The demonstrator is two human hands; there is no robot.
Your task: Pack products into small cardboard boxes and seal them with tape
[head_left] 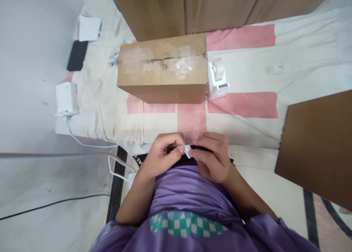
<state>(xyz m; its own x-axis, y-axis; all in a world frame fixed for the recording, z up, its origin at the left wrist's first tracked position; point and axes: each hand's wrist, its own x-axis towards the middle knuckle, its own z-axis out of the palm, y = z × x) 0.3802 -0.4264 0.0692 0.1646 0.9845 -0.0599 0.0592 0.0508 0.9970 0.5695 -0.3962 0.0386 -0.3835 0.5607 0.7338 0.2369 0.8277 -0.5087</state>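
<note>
I see a white adapter by the left edge of the cloth, a taped carton farther back, left hand and right hand pinching a blue-edged tag before the front edge, tape dispenser just beside the carton, wide cloth stretching toward a brown box.

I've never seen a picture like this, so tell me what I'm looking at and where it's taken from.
There's no machine here, just a person's bare left hand and right hand. The single picture comes from a camera worn on their head, looking forward and down. Both hands hold a small white piece with a blue edge; I can't tell what it is. Beyond them, a pink-and-white cloth carries a taped cardboard box and a white tape dispenser.
</note>
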